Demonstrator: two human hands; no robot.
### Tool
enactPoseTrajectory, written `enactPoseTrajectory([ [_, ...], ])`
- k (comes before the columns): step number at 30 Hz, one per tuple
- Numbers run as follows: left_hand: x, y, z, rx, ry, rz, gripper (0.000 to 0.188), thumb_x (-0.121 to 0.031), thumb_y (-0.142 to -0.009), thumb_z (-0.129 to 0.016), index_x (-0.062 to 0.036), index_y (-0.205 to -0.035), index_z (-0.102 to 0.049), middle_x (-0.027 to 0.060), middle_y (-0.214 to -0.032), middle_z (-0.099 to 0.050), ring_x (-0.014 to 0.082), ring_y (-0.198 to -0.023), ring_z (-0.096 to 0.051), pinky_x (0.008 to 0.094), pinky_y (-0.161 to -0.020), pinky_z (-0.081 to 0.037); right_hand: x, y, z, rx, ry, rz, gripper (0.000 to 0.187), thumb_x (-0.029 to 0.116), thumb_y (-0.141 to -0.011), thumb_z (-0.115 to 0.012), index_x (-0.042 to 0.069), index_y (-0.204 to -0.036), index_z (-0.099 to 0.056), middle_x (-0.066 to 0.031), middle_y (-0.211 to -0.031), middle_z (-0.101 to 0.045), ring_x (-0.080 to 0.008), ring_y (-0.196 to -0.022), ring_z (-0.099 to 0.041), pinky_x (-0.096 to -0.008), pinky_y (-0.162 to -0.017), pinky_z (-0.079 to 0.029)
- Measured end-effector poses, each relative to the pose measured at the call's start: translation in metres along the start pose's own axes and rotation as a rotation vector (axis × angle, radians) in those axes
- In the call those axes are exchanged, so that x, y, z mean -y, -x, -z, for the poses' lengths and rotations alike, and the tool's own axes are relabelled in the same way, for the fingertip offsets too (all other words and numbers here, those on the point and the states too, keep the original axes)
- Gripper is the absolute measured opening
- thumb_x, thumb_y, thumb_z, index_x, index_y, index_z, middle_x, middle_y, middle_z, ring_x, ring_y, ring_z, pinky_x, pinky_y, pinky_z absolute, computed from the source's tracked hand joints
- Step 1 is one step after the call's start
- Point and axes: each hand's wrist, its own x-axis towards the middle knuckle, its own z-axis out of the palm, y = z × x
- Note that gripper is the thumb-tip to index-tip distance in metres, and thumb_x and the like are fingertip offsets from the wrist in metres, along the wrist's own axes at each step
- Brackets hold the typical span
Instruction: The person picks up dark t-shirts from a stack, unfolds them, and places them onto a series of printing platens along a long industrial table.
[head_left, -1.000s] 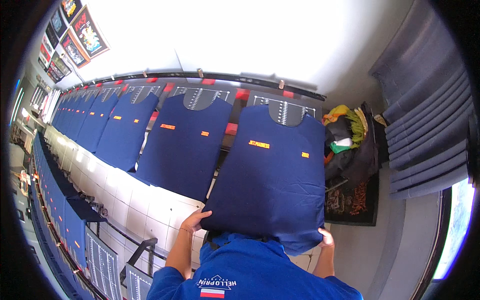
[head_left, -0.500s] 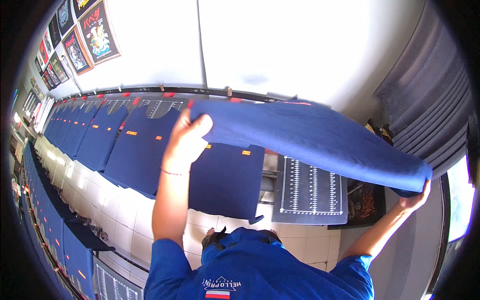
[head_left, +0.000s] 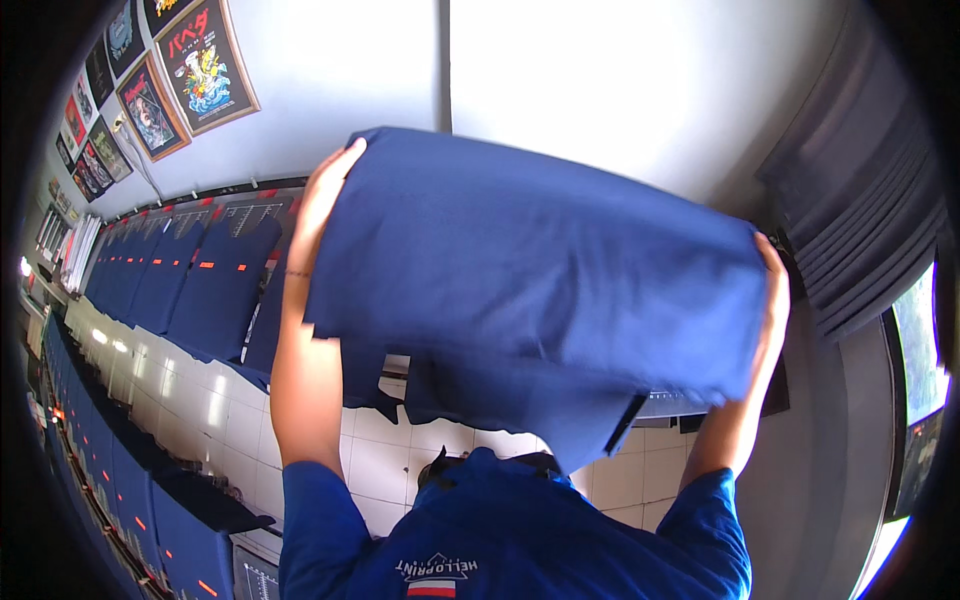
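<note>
Tiled floor [head_left: 378, 470] below, white wall [head_left: 590, 80] behind. Navy shirt [head_left: 540, 250] is spread, creased; left hand [head_left: 322, 192], right hand [head_left: 773, 280] grasp its sides.

A broad navy-blue fabric shirt [head_left: 540, 260] is held aloft by its 2 sides, stretched wide with a roughly rectangular outline sloping down to the right, soft creases crossing its middle, and its lower folds too dark to trace clearly.
</note>
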Motion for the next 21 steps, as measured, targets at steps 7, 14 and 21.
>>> enactPoseTrajectory([
  [7,-0.037,-0.017,-0.003,0.029,0.543,0.137,0.027,-0.023,-0.091,-0.058,0.0006,-0.104,-0.063,0.0127,-0.1,-0.066,0.0202,-0.09,-0.065,0.0314,-0.081,-0.052,0.023,-0.045,-0.011,0.09,-0.061,0.133,0.022,0.019,-0.092,-0.054,-0.002,-0.095,-0.062,-0.0137,-0.089,-0.068,-0.0232,-0.074,-0.067,-0.0355,-0.074,-0.056],
  [14,-0.037,0.093,0.014,-0.273,0.264,0.133,0.029,-0.021,-0.091,-0.058,-0.0008,-0.111,-0.061,0.0068,-0.104,-0.064,0.0145,-0.095,-0.062,0.0284,-0.083,-0.048,-0.004,0.064,-0.009,0.146,-0.002,0.055,0.043,0.025,-0.091,-0.055,-0.005,-0.121,-0.053,-0.0184,-0.116,-0.061,-0.0254,-0.098,-0.065,-0.0339,-0.087,-0.053],
  [21,0.172,0.228,0.071,-0.109,0.057,0.402,0.017,-0.015,-0.095,-0.049,-0.0018,-0.102,-0.058,0.0016,-0.096,-0.061,0.0085,-0.087,-0.055,0.0253,-0.081,-0.044,-0.189,0.101,0.1,-0.229,0.403,-0.274,0.05,0.024,-0.083,-0.064,-0.008,-0.12,-0.053,-0.0147,-0.111,-0.061,-0.0202,-0.1,-0.056,-0.0324,-0.093,-0.042],
])
